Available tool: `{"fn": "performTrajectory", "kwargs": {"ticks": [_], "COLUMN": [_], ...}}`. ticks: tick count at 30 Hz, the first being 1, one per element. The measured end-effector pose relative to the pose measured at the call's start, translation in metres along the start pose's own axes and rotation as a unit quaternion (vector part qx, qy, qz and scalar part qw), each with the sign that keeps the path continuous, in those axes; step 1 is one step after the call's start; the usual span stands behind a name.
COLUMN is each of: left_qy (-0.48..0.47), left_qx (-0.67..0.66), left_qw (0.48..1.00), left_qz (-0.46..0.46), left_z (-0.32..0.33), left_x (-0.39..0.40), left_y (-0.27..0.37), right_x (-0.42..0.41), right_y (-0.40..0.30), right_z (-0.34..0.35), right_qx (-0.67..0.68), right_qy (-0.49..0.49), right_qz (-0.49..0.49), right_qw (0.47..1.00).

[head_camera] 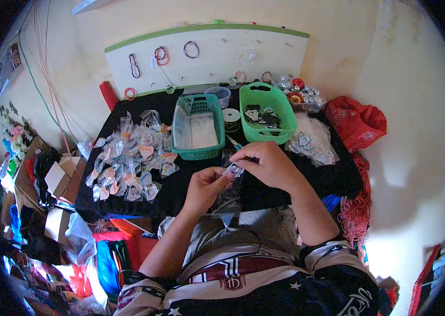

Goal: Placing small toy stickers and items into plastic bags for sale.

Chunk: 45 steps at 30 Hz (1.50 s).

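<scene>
My left hand (pixel 206 183) pinches a small, shiny, pale piece (pixel 233 170), apparently in clear plastic, between thumb and fingers. At its upper right edge, the thumb and fingertips of my right hand (pixel 267 162) also grip it. What is printed on it is too small to tell. A clear plastic strip or bag (pixel 228 199) hangs below my hands at the black cloth's front edge. Just beyond my fingers lie scissors (pixel 235 142) with blue-green handles. To the left spreads a pile of small clear bags (pixel 131 158) holding pale and orange pieces.
A dark green basket (pixel 198 154) holds clear plastic sleeves; a light green basket (pixel 269 136) holds dark flat pieces. Between them stands a ribbon spool (pixel 231 115). More bagged pieces (pixel 313 142) lie right, near a red bag (pixel 358 122). Bracelets (pixel 191 49) hang on a white board (pixel 214 63) behind.
</scene>
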<state>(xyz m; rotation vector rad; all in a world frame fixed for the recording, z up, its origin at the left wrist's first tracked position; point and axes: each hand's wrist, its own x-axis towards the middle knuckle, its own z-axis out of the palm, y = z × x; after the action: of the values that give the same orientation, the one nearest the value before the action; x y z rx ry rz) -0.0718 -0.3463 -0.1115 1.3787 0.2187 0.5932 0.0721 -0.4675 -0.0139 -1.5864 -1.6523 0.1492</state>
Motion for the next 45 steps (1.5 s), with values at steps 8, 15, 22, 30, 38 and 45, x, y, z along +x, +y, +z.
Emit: {"fn": "performTrajectory", "kwargs": {"ticks": [8,15,22,30,38,45], "left_qy": [-0.014,-0.024,-0.041,-0.024,0.01,0.07], "left_qx": [0.043,0.001,0.024,0.084,-0.049,-0.105], "left_qw": [0.999,1.0,0.999,0.996,0.998,0.992], "left_qz": [-0.003,-0.001,0.025,0.024,0.027,0.027], "left_z": [0.001,0.005,0.006,0.003,-0.011,0.007], "left_x": [-0.004,-0.004,-0.006,-0.004,-0.002,-0.003], "left_y": [0.007,0.009,0.014,0.011,-0.004,0.012], "right_x": [0.004,0.007,0.001,-0.012,-0.033,-0.036], "right_y": [-0.007,-0.004,0.001,0.012,0.035,0.035], "right_z": [-0.006,-0.001,0.0,0.009,0.045,0.051], "right_qx": [-0.078,-0.106,-0.064,-0.091,0.342,0.158], "right_qy": [-0.056,-0.123,0.044,0.012,0.027,0.156], "right_qz": [0.009,-0.043,-0.092,-0.081,0.122,0.107], "right_qw": [0.995,0.986,0.993,0.993,0.931,0.969]}}
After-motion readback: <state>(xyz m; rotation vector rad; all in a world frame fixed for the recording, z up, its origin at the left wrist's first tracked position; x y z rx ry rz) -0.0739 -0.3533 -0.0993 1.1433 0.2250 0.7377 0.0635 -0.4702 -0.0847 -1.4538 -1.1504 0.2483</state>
